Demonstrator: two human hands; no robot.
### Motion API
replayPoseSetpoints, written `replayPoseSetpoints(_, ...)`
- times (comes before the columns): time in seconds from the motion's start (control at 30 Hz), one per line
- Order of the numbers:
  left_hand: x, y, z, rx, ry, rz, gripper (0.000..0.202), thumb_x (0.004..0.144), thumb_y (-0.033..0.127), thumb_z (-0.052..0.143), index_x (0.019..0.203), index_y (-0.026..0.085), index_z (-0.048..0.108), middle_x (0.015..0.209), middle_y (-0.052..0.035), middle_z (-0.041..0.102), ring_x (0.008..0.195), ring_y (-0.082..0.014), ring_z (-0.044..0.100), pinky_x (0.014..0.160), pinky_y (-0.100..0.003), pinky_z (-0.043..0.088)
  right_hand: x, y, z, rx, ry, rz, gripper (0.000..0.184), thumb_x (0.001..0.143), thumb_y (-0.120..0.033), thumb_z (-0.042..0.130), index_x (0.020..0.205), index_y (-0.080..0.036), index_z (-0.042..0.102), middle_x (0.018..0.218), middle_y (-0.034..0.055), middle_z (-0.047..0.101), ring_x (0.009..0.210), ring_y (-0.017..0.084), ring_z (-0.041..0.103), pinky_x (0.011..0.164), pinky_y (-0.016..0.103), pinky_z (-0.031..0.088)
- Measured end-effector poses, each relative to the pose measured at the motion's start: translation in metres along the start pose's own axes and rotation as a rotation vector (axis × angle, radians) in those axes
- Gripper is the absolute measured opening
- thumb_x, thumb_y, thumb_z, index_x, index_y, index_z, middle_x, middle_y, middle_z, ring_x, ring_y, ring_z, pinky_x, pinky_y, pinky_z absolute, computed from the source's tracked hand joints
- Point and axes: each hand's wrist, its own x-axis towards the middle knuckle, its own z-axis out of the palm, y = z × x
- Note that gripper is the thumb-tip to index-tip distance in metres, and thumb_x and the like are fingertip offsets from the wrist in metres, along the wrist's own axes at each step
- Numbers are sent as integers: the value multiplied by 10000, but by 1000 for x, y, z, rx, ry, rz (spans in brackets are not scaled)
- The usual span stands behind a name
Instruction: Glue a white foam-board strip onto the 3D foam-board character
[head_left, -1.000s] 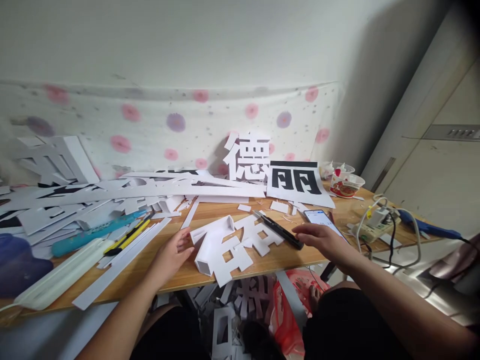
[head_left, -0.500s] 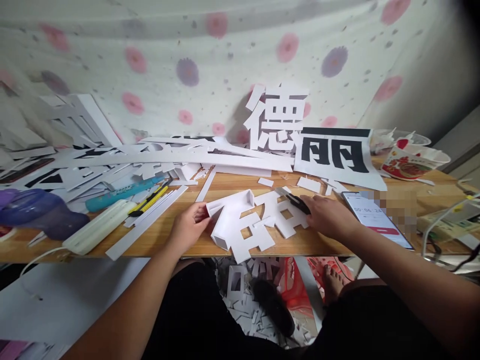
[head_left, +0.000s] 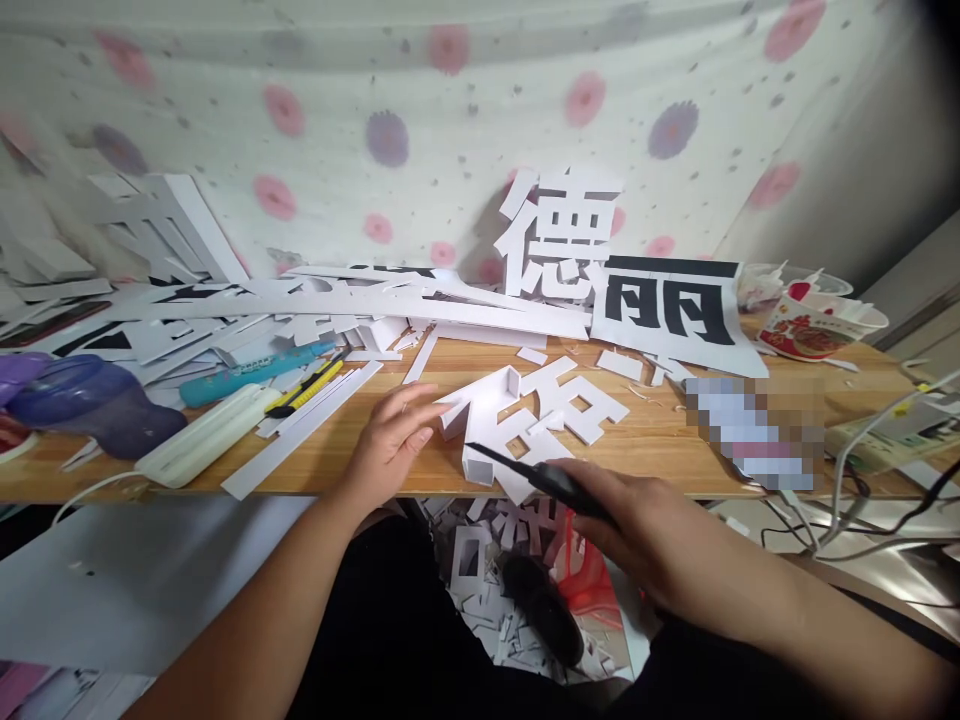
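Observation:
My right hand [head_left: 637, 530] is closed around a black utility knife [head_left: 555, 480], its blade pointing left above the table's front edge. Beside it my left hand [head_left: 394, 435] has its fingers stretched out, the tips at the left side of a white foam board character part [head_left: 487, 415] with raised side walls. Whether the fingertips touch it I cannot tell. Flat to its right lies a cut-out white foam board piece [head_left: 589, 410] with square holes. The knife and my right hand hide part of the near foam board.
A yellow cutter [head_left: 307, 388], a white glue-gun-like bar [head_left: 202, 440] and a purple bottle [head_left: 90, 400] lie left. White strips [head_left: 300, 430] cover the table [head_left: 637, 450]. Behind stand a finished white character [head_left: 562, 235] and a printed sheet [head_left: 675, 310]; a phone [head_left: 750, 430] and paper bowl [head_left: 814, 325] are right.
My right hand has lifted the utility knife off the flat pieces and brought it nearer and to the left. My left hand's fingers have loosened and spread; the walled part has turned slightly.

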Motion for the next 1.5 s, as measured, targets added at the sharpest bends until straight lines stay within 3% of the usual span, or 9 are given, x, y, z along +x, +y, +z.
replayPoseSetpoints(0.1,0,2,0,70,-138,89,345,921,242,423,1157,328,660,1426,-6,485,1397,-250,301,1153,-465,271,4,-4,12,-113,-4,-32,484,871,-224,516,1355,-247,500,1024,86,726,837,236,693,728,303,516)
replayPoseSetpoints(0.23,-4,-3,7,135,-213,135,437,902,167,422,1252,373,584,1492,32,402,1443,-253,199,1163,-505,239,9,2,21,-194,54,-104,605,849,-168,507,1442,-236,406,996,86,738,792,222,704,713,287,525)
replayPoseSetpoints(0.43,-5,-9,11,131,-176,152,464,892,111,398,1208,370,617,1485,21,410,1433,-247,228,1155,-520,258,12,4,25,-224,70,-131,701,819,-125,510,1481,-273,332,978,67,742,771,220,707,700,293,540)
replayPoseSetpoints(0.67,-3,-8,12,92,-203,116,447,901,112,383,1181,350,637,1467,10,437,1417,-241,276,1150,-521,278,16,1,22,-217,2,-114,712,832,-106,466,1504,-244,276,1003,91,732,804,230,705,711,301,540)
replayPoseSetpoints(1.5,-5,-19,16,42,-218,173,512,910,64,344,1225,376,600,1478,5,408,1413,-227,288,1167,-479,271,21,4,30,-210,24,-124,697,830,-113,481,1492,-247,309,967,80,738,764,219,702,693,286,535)
